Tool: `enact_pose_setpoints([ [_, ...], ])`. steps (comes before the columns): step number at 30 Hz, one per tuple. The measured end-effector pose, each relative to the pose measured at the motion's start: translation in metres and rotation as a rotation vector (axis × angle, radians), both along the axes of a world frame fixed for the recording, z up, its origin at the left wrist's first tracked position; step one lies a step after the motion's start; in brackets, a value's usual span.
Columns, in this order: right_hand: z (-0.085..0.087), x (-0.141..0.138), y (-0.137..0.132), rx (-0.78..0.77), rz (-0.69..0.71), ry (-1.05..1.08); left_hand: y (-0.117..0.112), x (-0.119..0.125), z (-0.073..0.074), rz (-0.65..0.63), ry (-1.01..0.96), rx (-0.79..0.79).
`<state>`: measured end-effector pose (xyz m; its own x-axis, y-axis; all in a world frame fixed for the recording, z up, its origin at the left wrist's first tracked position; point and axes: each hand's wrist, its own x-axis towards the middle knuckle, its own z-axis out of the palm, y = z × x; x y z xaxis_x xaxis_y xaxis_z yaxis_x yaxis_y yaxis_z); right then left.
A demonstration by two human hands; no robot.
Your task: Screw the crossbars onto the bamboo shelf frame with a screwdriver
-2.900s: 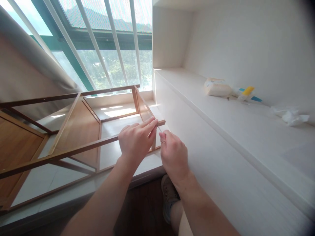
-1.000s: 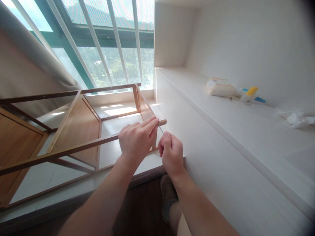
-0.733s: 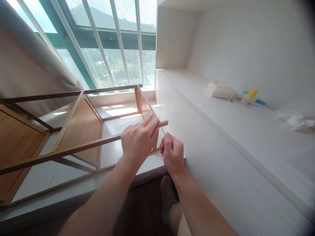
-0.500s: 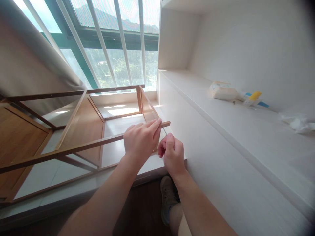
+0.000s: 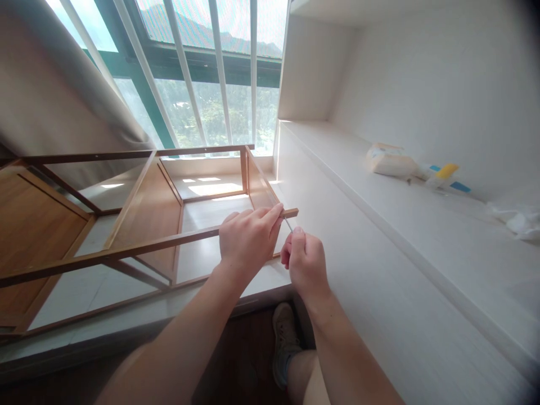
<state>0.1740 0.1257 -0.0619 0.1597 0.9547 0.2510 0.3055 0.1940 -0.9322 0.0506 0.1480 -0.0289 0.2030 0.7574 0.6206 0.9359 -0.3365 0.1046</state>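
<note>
A brown wooden rack frame (image 5: 139, 211) with flat panels lies along the window ledge. My left hand (image 5: 251, 233) is closed around its near rail (image 5: 164, 243), close to the right end, and the rail's tip (image 5: 290, 213) sticks out past my fingers. Just below that tip, my right hand (image 5: 306, 259) pinches a thin metal hex key (image 5: 288, 224). The key's shaft slants up to the underside of the rail, by my left fingertips. Its far end and any screw there are hidden.
A white ledge (image 5: 379, 208) runs along the right, bearing a soft packet (image 5: 390, 160), a yellow-and-blue item in plastic (image 5: 447, 171) and crumpled white plastic (image 5: 521, 220). A barred window (image 5: 219, 112) is behind the frame, a curtain (image 5: 71, 84) at left. My shoe (image 5: 284, 332) is below.
The whole scene has shifted slightly right as the camera moved. Both hands keep their holds on the rail and the hex key, and my right hand's pose has altered only slightly.
</note>
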Motion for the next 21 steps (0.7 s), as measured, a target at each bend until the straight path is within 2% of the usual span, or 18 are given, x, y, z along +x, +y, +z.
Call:
enact_pose_setpoints([
  [3, 0.0, 0.002, 0.003, -0.004, 0.055, 0.086, 0.001, 0.0, 0.0, -0.001, -0.001, -0.001],
  [8, 0.002, 0.002, 0.007, -0.105, 0.218, 0.367, 0.002, 0.0, -0.002, -0.002, 0.006, 0.001],
  [17, 0.009, -0.013, 0.002, -0.238, 0.25, 0.814, 0.002, 0.0, -0.003, -0.006, 0.013, 0.007],
  [19, 0.01, -0.014, 0.002, -0.258, 0.254, 0.833, 0.002, 0.0, -0.003, -0.006, 0.013, 0.001],
  [21, 0.007, -0.014, 0.002, -0.236, 0.219, 0.763, 0.002, 0.0, -0.003, -0.008, 0.015, -0.002],
])
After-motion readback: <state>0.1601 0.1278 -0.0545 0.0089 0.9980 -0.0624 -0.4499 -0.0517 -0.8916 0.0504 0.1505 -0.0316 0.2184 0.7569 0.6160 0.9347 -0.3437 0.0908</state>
